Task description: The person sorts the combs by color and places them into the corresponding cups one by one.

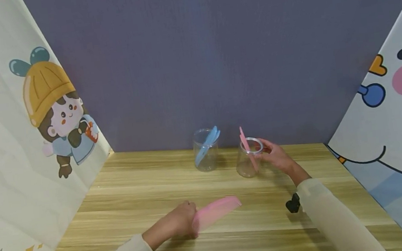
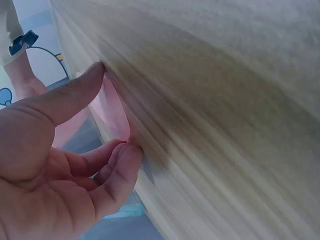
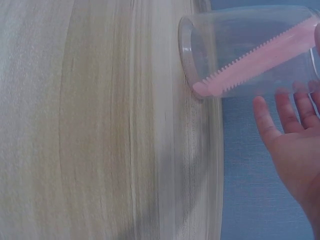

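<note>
My left hand (image 1: pixel 183 221) pinches one end of a pink comb (image 1: pixel 219 210) between thumb and fingers, low over the table; in the left wrist view its pink end (image 2: pixel 114 112) shows between thumb and fingertips. At the back, my right hand (image 1: pixel 276 156) holds a clear cup (image 1: pixel 244 168) near its rim, fingers on the far right side. That cup leans slightly to the right in the head view. Inside it, a slim pink toothed piece (image 3: pixel 265 57) stands slanted, its top above the rim. The right fingertips (image 3: pixel 260 102) lie along the cup's side.
Left of the held cup stands a second clear cup (image 1: pixel 206 163) with slim blue pieces (image 1: pixel 207 145) slanting out of it. A dark grey wall (image 1: pixel 201 60) rises behind the wood-grain table (image 1: pixel 120 199). Printed white panels (image 1: pixel 0 142) border both sides.
</note>
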{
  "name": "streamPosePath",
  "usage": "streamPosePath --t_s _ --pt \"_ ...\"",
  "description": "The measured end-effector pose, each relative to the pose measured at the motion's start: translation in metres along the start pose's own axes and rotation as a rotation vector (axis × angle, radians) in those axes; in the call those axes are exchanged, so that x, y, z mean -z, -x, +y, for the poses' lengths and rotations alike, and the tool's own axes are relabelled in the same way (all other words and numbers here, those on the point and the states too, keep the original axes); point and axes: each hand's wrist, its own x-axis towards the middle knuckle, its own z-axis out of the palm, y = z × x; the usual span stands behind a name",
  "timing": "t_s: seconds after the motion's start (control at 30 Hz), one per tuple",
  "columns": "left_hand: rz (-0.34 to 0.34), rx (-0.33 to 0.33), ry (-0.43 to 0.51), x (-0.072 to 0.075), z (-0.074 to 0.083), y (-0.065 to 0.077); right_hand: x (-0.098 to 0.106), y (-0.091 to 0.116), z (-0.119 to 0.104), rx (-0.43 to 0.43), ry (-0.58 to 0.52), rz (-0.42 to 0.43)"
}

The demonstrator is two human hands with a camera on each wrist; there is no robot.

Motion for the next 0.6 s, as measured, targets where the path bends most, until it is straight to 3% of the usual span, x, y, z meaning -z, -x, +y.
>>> streamPosePath --t_s 0.37,0.6 --pt "0.043 -0.033 -0.040 0.0056 -0.0038 -0.0012 0.0005 0.0000 -0.0003 0.009 0.003 0.003" --pt "0.075 -0.017 -0.040 0.0084 -0.0072 -0.0066 -0.0002 -0.0005 0.0006 0.011 0.006 0.007"
